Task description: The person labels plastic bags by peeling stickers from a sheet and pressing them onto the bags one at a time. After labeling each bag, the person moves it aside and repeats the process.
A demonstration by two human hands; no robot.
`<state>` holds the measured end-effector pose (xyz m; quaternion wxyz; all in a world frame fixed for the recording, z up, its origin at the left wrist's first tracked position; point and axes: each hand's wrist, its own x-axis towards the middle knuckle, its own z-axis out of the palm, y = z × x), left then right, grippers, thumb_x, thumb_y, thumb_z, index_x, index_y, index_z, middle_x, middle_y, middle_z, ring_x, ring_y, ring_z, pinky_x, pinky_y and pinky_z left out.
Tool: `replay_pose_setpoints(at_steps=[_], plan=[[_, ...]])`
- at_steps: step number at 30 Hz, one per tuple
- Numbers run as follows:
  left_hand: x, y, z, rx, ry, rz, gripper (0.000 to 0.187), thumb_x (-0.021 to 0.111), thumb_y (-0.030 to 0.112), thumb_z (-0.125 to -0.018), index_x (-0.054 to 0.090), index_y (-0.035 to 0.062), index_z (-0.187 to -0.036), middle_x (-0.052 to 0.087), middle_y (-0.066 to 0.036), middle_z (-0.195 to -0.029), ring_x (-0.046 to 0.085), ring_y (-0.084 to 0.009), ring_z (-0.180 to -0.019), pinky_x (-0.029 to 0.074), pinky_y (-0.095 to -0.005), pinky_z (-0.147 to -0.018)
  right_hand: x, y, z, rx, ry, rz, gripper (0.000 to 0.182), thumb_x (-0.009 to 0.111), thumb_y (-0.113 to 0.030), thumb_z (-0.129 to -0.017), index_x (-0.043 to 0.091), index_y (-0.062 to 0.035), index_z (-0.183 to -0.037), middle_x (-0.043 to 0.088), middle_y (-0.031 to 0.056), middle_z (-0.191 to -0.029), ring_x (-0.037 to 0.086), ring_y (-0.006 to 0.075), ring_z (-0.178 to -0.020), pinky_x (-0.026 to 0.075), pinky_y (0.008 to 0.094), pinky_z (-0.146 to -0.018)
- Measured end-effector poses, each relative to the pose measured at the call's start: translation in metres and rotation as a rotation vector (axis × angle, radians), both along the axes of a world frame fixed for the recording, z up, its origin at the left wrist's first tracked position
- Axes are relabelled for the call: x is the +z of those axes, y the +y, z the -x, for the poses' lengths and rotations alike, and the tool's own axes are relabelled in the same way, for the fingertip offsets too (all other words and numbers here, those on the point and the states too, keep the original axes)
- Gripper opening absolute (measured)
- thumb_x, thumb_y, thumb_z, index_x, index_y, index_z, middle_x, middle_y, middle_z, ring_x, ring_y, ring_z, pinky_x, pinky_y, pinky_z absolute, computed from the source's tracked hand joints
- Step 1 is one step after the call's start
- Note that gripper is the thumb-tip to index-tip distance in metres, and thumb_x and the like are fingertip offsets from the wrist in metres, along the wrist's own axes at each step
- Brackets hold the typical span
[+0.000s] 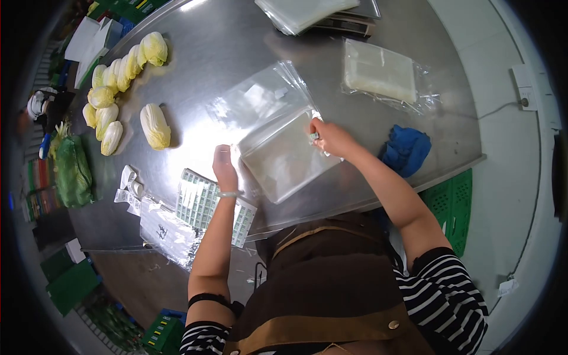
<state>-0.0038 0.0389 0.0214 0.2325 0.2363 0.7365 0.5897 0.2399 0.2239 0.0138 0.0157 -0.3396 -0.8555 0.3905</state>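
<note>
Clear plastic bags lie in a stack on the metal table in front of me, the upper part of the film folded or lifted toward the far side. My right hand is closed at the stack's right edge, its fingers pinching the plastic film. A small printed label shows at those fingers. My left hand rests at the stack's left edge with its visible fingers stretched out; glare hides part of the contact. Below the left hand lie sheets of small printed labels, partly covered by my forearm.
Several napa cabbages stand at the far left, with one cabbage apart from them. A wrapped bag pack and a blue crumpled bundle lie right. More plastic bags are at the back. A green crate stands below the table.
</note>
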Motion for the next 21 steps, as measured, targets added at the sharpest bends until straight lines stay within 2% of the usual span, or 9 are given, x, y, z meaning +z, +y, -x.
replay_pose_setpoints(at_steps=[2,4,9,12,15,16,18,20,21], plan=[[-0.007,-0.015,-0.019,-0.683,0.231,0.294,0.028,0.074,0.017,-0.077,0.058,0.0052,-0.097,0.057,-0.004,-0.086,0.055,-0.0203,-0.079,0.045,-0.0322,-0.074,-0.013,-0.007,0.011,0.064,-0.150,-0.227,0.021,0.061,-0.010,-0.084,0.049,-0.0088,-0.101,0.063,0.0131,-0.083,0.064,0.0321,-0.077,0.050,0.0429,-0.064],[-0.007,-0.020,-0.034,-0.962,0.828,0.249,0.032,0.078,0.019,-0.069,0.061,0.0099,-0.094,0.060,-0.008,-0.090,0.057,-0.0279,-0.087,0.046,-0.0385,-0.076,-0.010,-0.005,0.017,0.039,-0.229,-0.340,0.019,0.058,-0.010,-0.085,0.049,-0.0088,-0.101,0.064,0.0140,-0.081,0.065,0.0343,-0.079,0.049,0.0466,-0.064],[-0.023,-0.015,-0.029,-0.814,0.327,0.346,0.013,0.072,0.013,-0.080,0.065,0.0061,-0.087,0.061,-0.006,-0.077,0.058,-0.0226,-0.074,0.047,-0.0321,-0.070,0.000,0.020,0.006,-0.081,-0.058,-0.187,0.018,0.057,-0.012,-0.088,0.048,-0.0076,-0.103,0.064,0.0144,-0.075,0.065,0.0297,-0.065,0.047,0.0415,-0.052],[-0.044,-0.017,-0.017,-0.596,0.075,0.362,0.013,0.064,0.014,-0.087,0.065,0.0022,-0.092,0.061,-0.004,-0.074,0.057,-0.0161,-0.067,0.046,-0.0283,-0.063,0.019,0.022,-0.001,-0.292,0.338,0.587,0.017,0.057,-0.012,-0.089,0.048,-0.0060,-0.103,0.064,0.0160,-0.076,0.065,0.0310,-0.067,0.047,0.0429,-0.056],[-0.026,0.000,0.019,0.098,-0.386,0.114,0.019,0.052,0.018,-0.093,0.060,0.0016,-0.088,0.055,-0.001,-0.075,0.045,-0.0091,-0.057,0.038,-0.0249,-0.052,0.035,0.010,0.002,-0.210,0.237,0.560,0.018,0.055,-0.009,-0.089,0.047,-0.0053,-0.104,0.064,0.0167,-0.077,0.064,0.0337,-0.071,0.047,0.0462,-0.061],[-0.023,0.003,0.026,0.256,-0.209,0.052,0.020,0.054,0.021,-0.092,0.058,0.0020,-0.089,0.053,-0.001,-0.075,0.046,-0.0104,-0.060,0.040,-0.0255,-0.056,0.026,0.006,0.003,-0.120,0.176,0.358,0.019,0.056,-0.009,-0.088,0.047,-0.0056,-0.104,0.064,0.0166,-0.077,0.064,0.0339,-0.070,0.047,0.0463,-0.061],[-0.012,0.001,0.011,0.116,0.102,0.008,0.016,0.057,0.018,-0.090,0.057,0.0030,-0.093,0.051,0.000,-0.073,0.048,-0.0118,-0.065,0.042,-0.0275,-0.061,-0.002,-0.005,0.010,0.067,0.057,-0.044,0.022,0.057,-0.008,-0.086,0.046,-0.0061,-0.105,0.064,0.0163,-0.078,0.064,0.0342,-0.069,0.047,0.0464,-0.063],[-0.023,-0.014,-0.012,-0.465,0.129,0.174,0.016,0.065,0.014,-0.085,0.058,0.0040,-0.096,0.053,-0.004,-0.074,0.052,-0.0183,-0.070,0.044,-0.0308,-0.067,-0.006,-0.011,0.023,0.156,-0.177,-0.207,0.028,0.057,-0.008,-0.084,0.046,-0.0040,-0.109,0.065,0.0177,-0.081,0.066,0.0343,-0.079,0.050,0.0465,-0.065],[-0.015,-0.014,-0.024,-0.687,0.458,0.132,0.017,0.068,0.014,-0.082,0.060,0.0060,-0.095,0.055,-0.008,-0.076,0.056,-0.0231,-0.074,0.046,-0.0336,-0.069,-0.007,-0.013,0.029,0.165,-0.259,-0.237,0.030,0.058,-0.009,-0.083,0.047,-0.0030,-0.109,0.065,0.0183,-0.082,0.066,0.0356,-0.082,0.051,0.0462,-0.068]])
